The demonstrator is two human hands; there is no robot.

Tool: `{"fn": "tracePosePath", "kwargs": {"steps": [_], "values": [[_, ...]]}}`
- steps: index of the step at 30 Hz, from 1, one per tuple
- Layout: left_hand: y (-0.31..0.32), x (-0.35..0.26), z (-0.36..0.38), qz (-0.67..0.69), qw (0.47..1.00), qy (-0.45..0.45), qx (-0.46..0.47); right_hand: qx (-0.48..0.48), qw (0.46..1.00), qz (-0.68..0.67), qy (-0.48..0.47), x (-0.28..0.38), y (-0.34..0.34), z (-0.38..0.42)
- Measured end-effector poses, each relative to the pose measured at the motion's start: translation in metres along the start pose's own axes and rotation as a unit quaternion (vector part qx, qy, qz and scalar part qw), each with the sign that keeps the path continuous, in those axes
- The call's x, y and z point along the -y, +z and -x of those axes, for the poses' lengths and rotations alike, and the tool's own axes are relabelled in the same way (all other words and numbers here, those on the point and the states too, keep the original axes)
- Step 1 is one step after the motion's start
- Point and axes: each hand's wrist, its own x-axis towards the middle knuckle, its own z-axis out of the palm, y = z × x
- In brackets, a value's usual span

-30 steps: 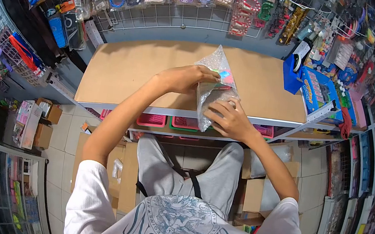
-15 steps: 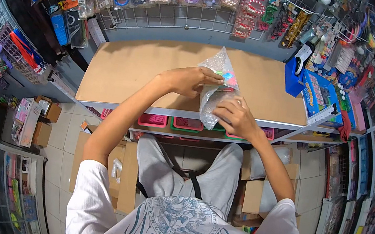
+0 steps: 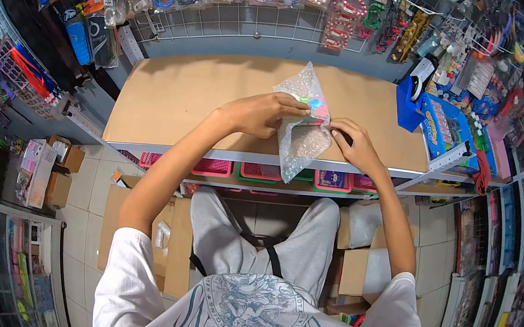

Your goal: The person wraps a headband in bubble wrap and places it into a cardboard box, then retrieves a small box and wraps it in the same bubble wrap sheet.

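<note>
Step in hand: we judge this as wrapping. A bubble wrap sheet point(image 3: 303, 126) is being folded round a small colourful item point(image 3: 315, 109) on the brown table point(image 3: 184, 97).
Left hand: our left hand point(image 3: 262, 112) is closed narrow, fingertips pinching the wrap at the item and pressing it down.
Right hand: our right hand point(image 3: 356, 144) holds the wrap's right edge between thumb and fingers, otherwise fairly flat on the table.
Where the bundle is: near the table's front edge, centre-right; its lower tail hangs past the edge, over the pink baskets point(image 3: 260, 173) on the shelf below.
Long axis: runs away from us, near-to-far, leaning a little; the pointed corner aims at the wire grid wall point(image 3: 240, 25).
Next move calls for: likely the right hand drawing its edge across while the left keeps the item pinned.
Nearby: blue tape dispenser point(image 3: 410, 100), well apart to the right.
</note>
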Motion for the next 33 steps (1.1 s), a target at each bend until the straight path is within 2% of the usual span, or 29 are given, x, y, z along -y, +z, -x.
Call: {"fn": "tracePosePath", "kwargs": {"steps": [6,12,25,30,33], "values": [[0.003,0.0,0.0,0.003,1.0,-0.001,-0.017,0.029,0.997,0.062,-0.029,0.003,-0.001,-0.002],[0.008,-0.001,-0.001,-0.004,0.999,0.001,-0.047,0.044,0.978,0.173,-0.104,0.008,-0.007,-0.002],[0.024,-0.006,-0.007,-0.039,0.991,-0.013,-0.126,0.079,0.949,0.249,-0.179,0.012,-0.006,-0.009],[0.025,-0.004,-0.011,-0.052,0.991,0.0,-0.119,0.082,0.941,0.261,-0.201,0.012,-0.009,-0.01],[0.022,-0.006,-0.011,-0.066,0.991,0.006,-0.115,0.085,0.969,0.205,-0.107,0.02,-0.012,-0.009]]}}
